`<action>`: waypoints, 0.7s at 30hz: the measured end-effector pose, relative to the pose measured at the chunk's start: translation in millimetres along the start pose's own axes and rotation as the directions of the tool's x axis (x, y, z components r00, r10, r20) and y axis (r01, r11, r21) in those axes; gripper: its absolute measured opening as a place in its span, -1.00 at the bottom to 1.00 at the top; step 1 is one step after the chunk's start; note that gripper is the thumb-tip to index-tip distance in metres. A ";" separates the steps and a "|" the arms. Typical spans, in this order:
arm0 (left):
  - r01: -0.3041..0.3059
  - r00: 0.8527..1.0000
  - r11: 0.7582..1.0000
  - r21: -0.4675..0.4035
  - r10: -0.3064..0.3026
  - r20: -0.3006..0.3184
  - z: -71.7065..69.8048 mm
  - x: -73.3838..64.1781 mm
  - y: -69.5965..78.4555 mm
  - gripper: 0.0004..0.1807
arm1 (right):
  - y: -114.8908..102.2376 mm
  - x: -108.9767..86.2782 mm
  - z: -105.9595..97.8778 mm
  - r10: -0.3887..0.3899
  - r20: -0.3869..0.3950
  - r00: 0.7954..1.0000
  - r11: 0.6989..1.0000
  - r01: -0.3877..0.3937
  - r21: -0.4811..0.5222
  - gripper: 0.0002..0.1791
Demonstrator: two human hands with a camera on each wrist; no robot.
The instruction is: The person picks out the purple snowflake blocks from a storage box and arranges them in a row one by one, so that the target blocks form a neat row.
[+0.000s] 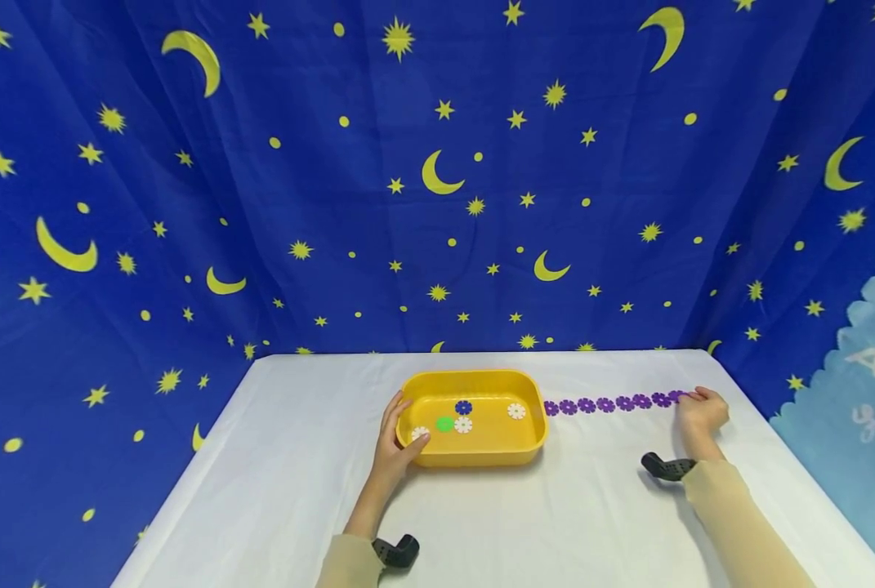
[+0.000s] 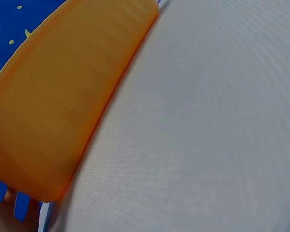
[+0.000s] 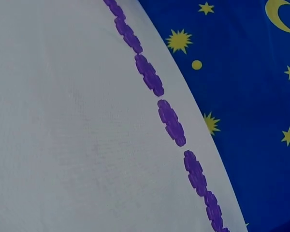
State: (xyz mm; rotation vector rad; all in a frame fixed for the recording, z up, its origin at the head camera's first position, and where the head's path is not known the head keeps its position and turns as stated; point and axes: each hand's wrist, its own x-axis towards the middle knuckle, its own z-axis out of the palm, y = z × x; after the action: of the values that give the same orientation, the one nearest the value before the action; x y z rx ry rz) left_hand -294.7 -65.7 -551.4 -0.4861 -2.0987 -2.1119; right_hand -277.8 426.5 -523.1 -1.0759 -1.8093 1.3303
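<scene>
My left hand (image 1: 395, 445) grips the left end of a yellow plastic tray (image 1: 474, 459), thumb over the near rim and fingers round the outer side. Its orange-looking wall (image 2: 72, 96) fills the upper left of the left wrist view. Inside lie a blue snowflake disc (image 1: 463, 407), a green one (image 1: 445, 424) and several white ones (image 1: 516, 411). To the tray's right runs a row of purple snowflake discs (image 1: 605, 404), also in the right wrist view (image 3: 171, 123). At its far right end my right hand (image 1: 702, 415), fingers curled, pinches the last purple disc (image 1: 676, 396); its fingertips are partly hidden.
A white cloth covers the table (image 1: 275, 482). Behind it and along the left hangs a blue curtain (image 1: 378, 302) with yellow moons and stars. A light blue panel (image 1: 849, 416) hangs at the right. Black wrist mounts (image 1: 400, 553) stick out from both sleeves.
</scene>
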 end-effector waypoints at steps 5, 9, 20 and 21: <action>0.027 1.000 0.999 -0.036 -0.027 0.014 2.2 -1.9 19.5 -0.32 | -3.0 -0.9 -1.9 0.007 -0.037 0.999 1.000 -0.008 -0.021 -0.56; 0.028 0.999 0.999 -0.024 -0.028 0.024 3.4 -1.3 29.9 -0.32 | -2.3 -0.5 -5.0 -0.006 -0.013 1.000 1.000 0.006 -0.012 -0.56; 0.080 0.997 0.996 0.024 -0.080 -0.011 -8.3 12.4 7.4 -0.28 | -1.6 -16.1 -5.9 -0.104 0.044 0.994 0.993 0.106 -0.049 -0.61; 0.080 0.997 0.996 0.045 -0.079 -0.026 -9.5 15.0 9.3 -0.29 | -3.5 -18.6 -4.8 -0.121 0.052 0.991 0.990 0.125 -0.066 -0.61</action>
State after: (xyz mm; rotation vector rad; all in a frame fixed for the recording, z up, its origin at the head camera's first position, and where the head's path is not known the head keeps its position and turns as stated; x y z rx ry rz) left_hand -307.2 -73.4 -537.8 -0.3763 -2.1831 -2.0944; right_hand -265.9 411.5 -519.0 -0.9588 -1.9367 1.2377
